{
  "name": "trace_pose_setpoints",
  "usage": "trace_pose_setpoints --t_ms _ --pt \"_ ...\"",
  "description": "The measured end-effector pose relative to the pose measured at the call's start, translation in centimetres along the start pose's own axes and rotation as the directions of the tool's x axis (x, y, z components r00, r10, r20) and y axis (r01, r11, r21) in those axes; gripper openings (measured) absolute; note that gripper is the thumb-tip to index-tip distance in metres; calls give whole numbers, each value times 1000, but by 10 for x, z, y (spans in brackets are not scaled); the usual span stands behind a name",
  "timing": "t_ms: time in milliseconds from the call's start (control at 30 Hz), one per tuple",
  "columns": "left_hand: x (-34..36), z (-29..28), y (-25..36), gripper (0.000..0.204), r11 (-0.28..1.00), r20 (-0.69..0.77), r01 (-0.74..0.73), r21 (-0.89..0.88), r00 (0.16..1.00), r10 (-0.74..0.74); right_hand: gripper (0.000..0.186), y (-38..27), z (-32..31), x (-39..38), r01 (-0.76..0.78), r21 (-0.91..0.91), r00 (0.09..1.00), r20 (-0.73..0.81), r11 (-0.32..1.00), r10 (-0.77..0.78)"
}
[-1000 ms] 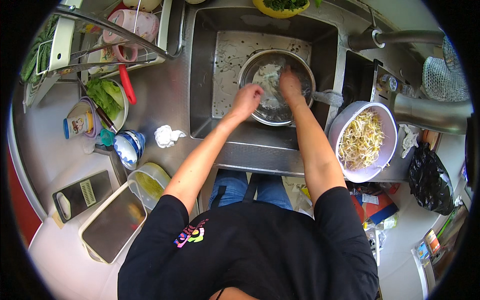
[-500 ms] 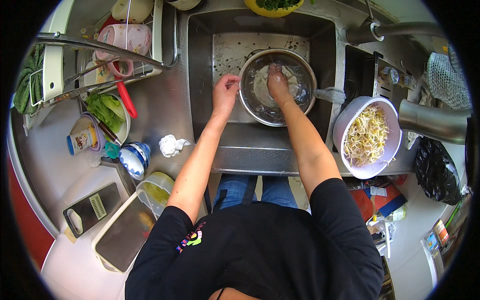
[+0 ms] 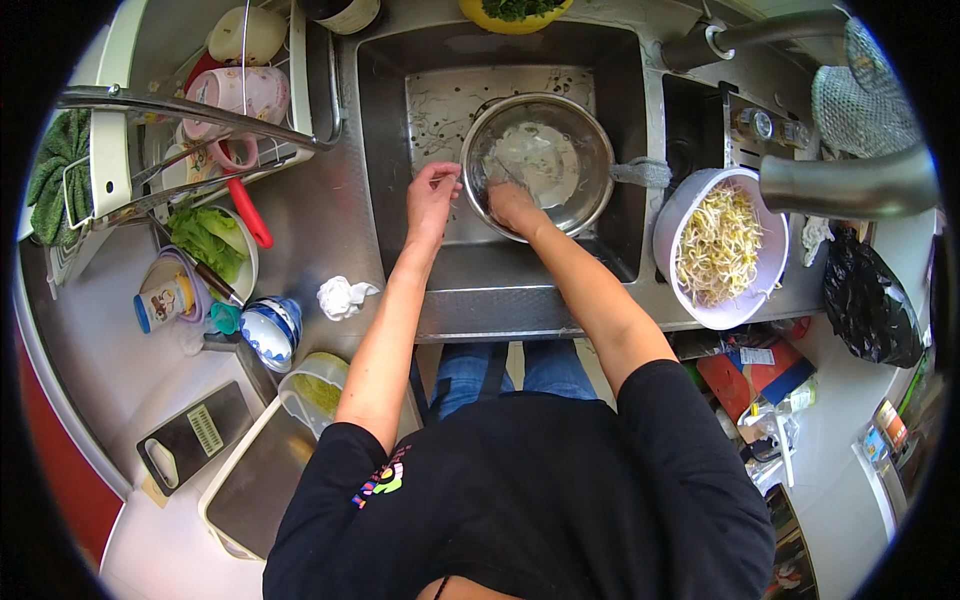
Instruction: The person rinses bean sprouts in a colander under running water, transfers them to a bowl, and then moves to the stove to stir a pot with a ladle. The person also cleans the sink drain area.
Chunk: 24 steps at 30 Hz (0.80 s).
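A round steel bowl sits in the sink, holding clear water over a pale patch that I cannot make out. My right hand is down inside the bowl against its lower left part, fingers hidden in the water. My left hand hovers just outside the left rim, fingers loosely bent and apart, with nothing visible in them. Small dark specks lie on the sink floor around the bowl.
A bowl of bean sprouts stands at right beside a pipe. At left are a dish rack, lettuce, stacked blue bowls and crumpled tissue. A yellow bowl of greens is behind the sink.
My left hand has moved out from over the bowl to beside its left rim. My right hand has moved from the bowl's upper right to its lower left. The view has shifted.
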<state>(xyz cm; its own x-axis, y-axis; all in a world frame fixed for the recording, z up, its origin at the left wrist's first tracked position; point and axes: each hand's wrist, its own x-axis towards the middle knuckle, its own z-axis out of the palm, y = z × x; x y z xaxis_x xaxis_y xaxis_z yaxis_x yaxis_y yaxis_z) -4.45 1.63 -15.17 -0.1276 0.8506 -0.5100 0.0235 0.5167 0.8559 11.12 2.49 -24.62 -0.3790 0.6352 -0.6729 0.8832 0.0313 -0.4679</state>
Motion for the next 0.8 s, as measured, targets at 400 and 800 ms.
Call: trace_pose_setpoints --t_ms 400,800 --pt "-41 40 19 22 991 105 -130 13 986 128 12 -3 -48 -155 364 215 783 -598 906 -172" --pt "-195 236 136 40 439 402 -898 3 403 822 34 49 -145 -399 -144 55 330 -938 988 101"
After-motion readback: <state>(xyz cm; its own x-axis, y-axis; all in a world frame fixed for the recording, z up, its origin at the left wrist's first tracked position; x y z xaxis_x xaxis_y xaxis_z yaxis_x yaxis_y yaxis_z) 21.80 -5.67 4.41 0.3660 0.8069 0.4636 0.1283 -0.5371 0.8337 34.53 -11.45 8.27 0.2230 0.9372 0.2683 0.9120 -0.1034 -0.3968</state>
